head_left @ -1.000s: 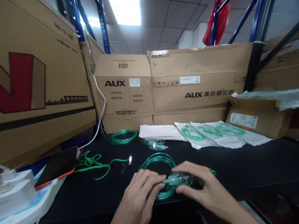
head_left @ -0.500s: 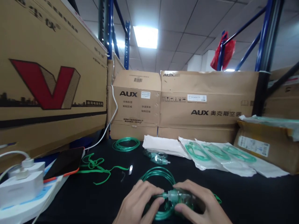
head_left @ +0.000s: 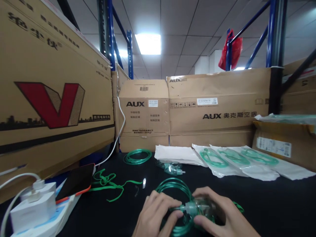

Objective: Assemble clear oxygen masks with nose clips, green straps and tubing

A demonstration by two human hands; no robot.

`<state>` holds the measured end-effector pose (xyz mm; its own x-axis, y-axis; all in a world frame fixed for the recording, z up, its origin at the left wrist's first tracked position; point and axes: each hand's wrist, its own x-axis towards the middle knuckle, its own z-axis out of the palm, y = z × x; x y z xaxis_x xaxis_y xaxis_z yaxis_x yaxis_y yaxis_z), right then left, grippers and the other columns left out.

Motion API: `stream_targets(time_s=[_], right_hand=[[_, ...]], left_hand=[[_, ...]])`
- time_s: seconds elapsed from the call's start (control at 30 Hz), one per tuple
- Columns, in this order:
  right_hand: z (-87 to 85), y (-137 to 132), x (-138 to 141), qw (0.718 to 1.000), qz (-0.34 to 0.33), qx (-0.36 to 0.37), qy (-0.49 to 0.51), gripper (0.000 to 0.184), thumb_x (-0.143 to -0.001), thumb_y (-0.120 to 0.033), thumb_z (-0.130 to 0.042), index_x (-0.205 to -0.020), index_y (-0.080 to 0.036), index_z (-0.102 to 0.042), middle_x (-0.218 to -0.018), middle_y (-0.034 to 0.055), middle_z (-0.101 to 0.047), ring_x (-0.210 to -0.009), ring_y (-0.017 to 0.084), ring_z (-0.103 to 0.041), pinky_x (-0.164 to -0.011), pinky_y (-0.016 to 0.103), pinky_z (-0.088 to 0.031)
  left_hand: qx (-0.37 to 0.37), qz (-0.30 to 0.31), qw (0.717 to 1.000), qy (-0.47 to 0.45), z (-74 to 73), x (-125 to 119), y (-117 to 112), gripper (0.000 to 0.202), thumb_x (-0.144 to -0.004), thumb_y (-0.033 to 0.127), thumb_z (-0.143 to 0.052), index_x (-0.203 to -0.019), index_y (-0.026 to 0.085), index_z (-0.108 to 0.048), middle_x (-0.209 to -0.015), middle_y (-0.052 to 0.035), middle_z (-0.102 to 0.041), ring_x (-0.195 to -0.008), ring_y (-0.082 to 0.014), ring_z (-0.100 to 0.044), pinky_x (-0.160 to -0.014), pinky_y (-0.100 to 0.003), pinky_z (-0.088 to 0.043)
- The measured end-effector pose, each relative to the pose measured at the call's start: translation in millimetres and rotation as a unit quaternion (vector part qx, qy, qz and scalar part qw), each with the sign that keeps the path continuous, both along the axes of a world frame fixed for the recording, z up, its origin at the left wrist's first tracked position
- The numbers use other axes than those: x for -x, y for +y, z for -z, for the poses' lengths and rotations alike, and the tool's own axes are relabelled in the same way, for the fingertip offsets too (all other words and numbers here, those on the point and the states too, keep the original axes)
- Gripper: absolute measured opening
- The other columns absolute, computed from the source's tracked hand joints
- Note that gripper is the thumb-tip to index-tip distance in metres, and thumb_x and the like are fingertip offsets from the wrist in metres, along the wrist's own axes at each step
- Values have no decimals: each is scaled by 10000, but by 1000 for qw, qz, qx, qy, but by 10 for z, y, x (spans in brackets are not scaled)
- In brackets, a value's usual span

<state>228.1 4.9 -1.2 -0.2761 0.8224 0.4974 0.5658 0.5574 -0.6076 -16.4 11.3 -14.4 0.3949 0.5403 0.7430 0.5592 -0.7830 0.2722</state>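
Note:
My left hand (head_left: 161, 215) pinches the end of a coiled green tube (head_left: 174, 184) between thumb and fingers. Cupped in my right hand (head_left: 222, 214) is a clear oxygen mask (head_left: 206, 207), its pale green connector (head_left: 190, 208) facing left. The tube end meets the connector between the two hands; how deeply it is seated, I cannot tell. The coil lies on the black table behind and below my hands, partly covered by them. Another clear mask (head_left: 172, 168) rests farther back, beside a second coil of green tube (head_left: 137, 156).
At left are a green elastic strap (head_left: 108, 181), a phone (head_left: 76, 181) and a power strip (head_left: 66, 207) with white chargers (head_left: 34, 207). White packets with green tubing (head_left: 214, 158) lie at back right, near an open carton (head_left: 283, 141). Large cardboard boxes (head_left: 219, 102) wall the back.
The camera view has shifted, so most of the table things appear farther right. My hands keep the same grip on the tube end and the mask.

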Motion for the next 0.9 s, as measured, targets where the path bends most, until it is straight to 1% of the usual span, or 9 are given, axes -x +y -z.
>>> stream_targets(time_s=[0.07, 0.13, 0.2, 0.3, 0.47, 0.63, 0.73, 0.9], right_hand=[[-10, -17, 3, 1000, 0, 21, 1, 204, -850, -370, -760, -1025, -275, -713, -983, -10, -777, -925, 214, -745, -786, 223, -570], [-18, -33, 2, 999, -1, 37, 1, 190, -863, -415, -756, -987, -276, -717, -967, -12, -767, -925, 214, -732, -807, 239, -556], [-25, -44, 0, 998, -4, 55, 0, 193, -877, -441, -746, -988, -284, -721, -959, -14, -757, -926, 213, -720, -829, 256, -543], [-38, -51, 2, 998, -13, 68, 6, 184, -893, -436, -731, -991, -282, -710, -946, -16, -744, -901, 204, -711, -821, 265, -535], [-55, -61, 11, 999, -7, 37, 6, 177, -874, -414, -759, -983, -282, -711, -926, -21, -751, -878, 207, -720, -800, 266, -541], [-42, -73, -14, 1000, -11, 7, 1, 216, -875, -438, -763, -1010, -276, -717, -938, -7, -767, -878, 222, -736, -769, 266, -563], [-43, -79, -23, 1000, -21, 6, 4, 218, -870, -442, -775, -989, -272, -708, -912, -18, -755, -860, 208, -730, -771, 259, -551], [-78, -91, -13, 999, -33, 17, 14, 213, -894, -449, -753, -974, -266, -679, -873, -36, -709, -819, 183, -695, -774, 263, -505]], left_hand=[[8, 9, 1000, -9, -32, -12, -20, 123, -1013, 175, -619, -1064, 278, -660, -966, 26, -737, -871, -200, -661, -817, -336, -496], [5, 28, 1000, -9, -70, -19, -36, 146, -1010, 139, -603, -1050, 267, -661, -953, 26, -737, -860, -192, -658, -813, -331, -493], [-3, 42, 999, -10, -97, -29, -48, 157, -1006, 119, -594, -1049, 255, -659, -953, 21, -739, -856, -186, -656, -803, -323, -494], [-10, 34, 999, -21, -98, -59, -63, 162, -1011, 108, -565, -1046, 237, -656, -950, 1, -738, -850, -190, -649, -782, -328, -490], [-35, 22, 999, -14, -65, -112, -79, 196, -1001, 65, -514, -1011, 214, -641, -904, -31, -726, -810, -211, -623, -737, -347, -466], [-67, 34, 997, -3, -83, -125, -85, 248, -965, -8, -507, -1032, 201, -624, -898, -27, -726, -805, -207, -612, -722, -339, -454], [-65, 35, 997, 1, -101, -128, -101, 256, -962, -15, -495, -1024, 197, -624, -881, -24, -721, -796, -205, -597, -718, -336, -451], [-39, 33, 999, -19, -141, -141, -116, 213, -990, 42, -504, -988, 203, -643, -863, -14, -711, -774, -196, -590, -710, -325, -455]])
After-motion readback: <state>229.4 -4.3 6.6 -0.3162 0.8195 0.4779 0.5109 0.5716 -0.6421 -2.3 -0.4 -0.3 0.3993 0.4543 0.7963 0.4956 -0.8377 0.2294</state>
